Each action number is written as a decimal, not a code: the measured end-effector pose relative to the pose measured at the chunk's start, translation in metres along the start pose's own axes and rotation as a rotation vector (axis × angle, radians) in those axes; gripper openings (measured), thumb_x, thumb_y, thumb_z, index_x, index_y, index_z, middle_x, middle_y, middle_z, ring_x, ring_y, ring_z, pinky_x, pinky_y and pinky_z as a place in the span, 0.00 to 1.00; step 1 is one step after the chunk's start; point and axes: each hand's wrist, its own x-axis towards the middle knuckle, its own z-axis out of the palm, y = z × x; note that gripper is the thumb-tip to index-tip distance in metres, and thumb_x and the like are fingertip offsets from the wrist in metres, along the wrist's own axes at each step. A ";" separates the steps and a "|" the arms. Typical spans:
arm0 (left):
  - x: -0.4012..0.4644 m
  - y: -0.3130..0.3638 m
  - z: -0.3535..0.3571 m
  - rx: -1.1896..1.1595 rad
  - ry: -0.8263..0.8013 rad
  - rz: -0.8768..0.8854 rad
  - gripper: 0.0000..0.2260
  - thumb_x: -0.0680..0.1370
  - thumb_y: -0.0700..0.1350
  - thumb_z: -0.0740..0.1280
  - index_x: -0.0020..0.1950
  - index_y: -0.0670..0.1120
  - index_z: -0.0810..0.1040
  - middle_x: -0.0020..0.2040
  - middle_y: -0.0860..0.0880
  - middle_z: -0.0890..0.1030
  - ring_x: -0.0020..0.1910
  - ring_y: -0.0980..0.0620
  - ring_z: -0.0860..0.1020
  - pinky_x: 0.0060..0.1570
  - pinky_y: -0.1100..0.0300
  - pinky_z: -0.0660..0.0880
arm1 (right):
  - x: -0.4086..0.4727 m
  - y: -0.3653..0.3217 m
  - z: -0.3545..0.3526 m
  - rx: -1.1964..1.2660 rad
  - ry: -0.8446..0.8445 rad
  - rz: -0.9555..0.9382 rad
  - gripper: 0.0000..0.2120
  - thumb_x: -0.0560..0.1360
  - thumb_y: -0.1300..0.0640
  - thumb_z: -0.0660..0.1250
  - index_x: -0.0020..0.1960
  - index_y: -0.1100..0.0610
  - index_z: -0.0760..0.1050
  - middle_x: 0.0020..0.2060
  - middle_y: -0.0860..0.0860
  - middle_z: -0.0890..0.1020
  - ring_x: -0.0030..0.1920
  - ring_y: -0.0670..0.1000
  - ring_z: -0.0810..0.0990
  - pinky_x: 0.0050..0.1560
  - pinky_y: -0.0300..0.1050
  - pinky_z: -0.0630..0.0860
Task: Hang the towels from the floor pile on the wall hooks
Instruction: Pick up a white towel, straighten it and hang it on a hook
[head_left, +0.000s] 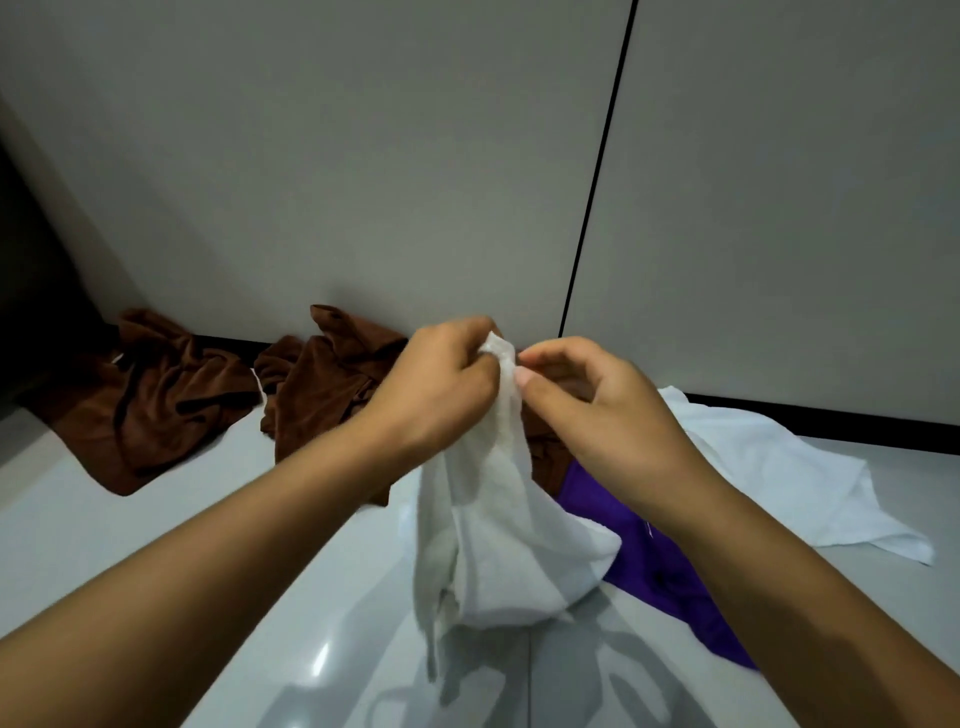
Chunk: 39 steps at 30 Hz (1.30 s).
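Holding a white towel up over the floor, near the wall: left hand clenched round the top bunch of cloth, right hand pinching the same top edge between thumb and forefinger just beside it. Hanging from that shared grip with the long axis close to vertical, top corner pointing up and far toward the wall, lower folds drooping near and just clear of the floor or brushing it; cannot tell which.

Lying on the floor, left to right: two brown towels, a purple towel partly under the hanging one, another white cloth far right. No hooks in view.

Likely trouble from here: a thin pinch by the right hand slipping as the edge gets spread, dropping one side; the bunched top riding too thick to catch a hook; the trailing hem dragging the purple towel along.
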 end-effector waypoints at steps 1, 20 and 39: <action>0.005 0.002 -0.004 0.023 0.008 0.017 0.10 0.66 0.43 0.55 0.37 0.41 0.74 0.34 0.46 0.78 0.36 0.52 0.75 0.38 0.58 0.71 | -0.001 0.000 0.002 -0.021 -0.011 -0.027 0.07 0.74 0.56 0.67 0.52 0.53 0.76 0.47 0.48 0.82 0.49 0.45 0.80 0.54 0.42 0.77; 0.029 0.041 -0.028 -0.196 0.253 0.179 0.15 0.71 0.31 0.53 0.34 0.50 0.69 0.33 0.53 0.72 0.34 0.56 0.72 0.35 0.64 0.69 | -0.012 0.018 0.051 0.020 -0.280 -0.024 0.07 0.74 0.51 0.68 0.50 0.46 0.71 0.44 0.41 0.79 0.46 0.39 0.79 0.48 0.32 0.76; 0.027 -0.018 -0.062 -0.106 0.537 -0.119 0.11 0.75 0.36 0.54 0.34 0.46 0.68 0.31 0.52 0.67 0.32 0.59 0.65 0.32 0.64 0.62 | -0.035 0.131 -0.001 -0.773 -0.409 0.009 0.24 0.74 0.35 0.58 0.52 0.54 0.77 0.49 0.48 0.81 0.51 0.48 0.77 0.50 0.44 0.72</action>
